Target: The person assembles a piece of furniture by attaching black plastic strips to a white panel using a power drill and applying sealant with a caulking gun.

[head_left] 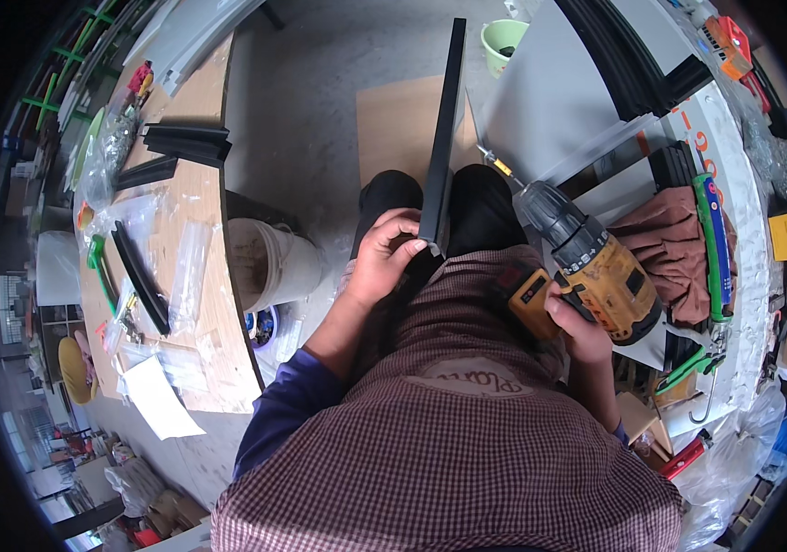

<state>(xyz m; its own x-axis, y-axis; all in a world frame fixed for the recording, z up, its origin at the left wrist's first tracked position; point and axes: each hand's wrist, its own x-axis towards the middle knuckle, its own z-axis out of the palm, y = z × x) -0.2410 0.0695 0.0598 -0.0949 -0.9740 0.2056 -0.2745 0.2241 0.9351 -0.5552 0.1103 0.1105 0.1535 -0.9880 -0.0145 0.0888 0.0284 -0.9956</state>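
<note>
My left hand [388,251] is closed on the near end of a long black profile strip [443,138], fingers and thumb pinching it. The strip stretches away from me between my knees. A yellow and black cordless drill [605,267] is in my right hand [581,322], its handle wrapped by my fingers. From its chuck a slim bit [502,166] points up and to the left, toward the strip but apart from it. The drill's battery [526,299] lies close to my apron.
On the wooden table [214,202] to my left lie short black strips [186,143], clear plastic and white paper [161,397]. A white bucket [297,267] stands beside it. The right bench holds long black strips [616,55], a brown cloth [665,248] and a green-blue tube [713,244].
</note>
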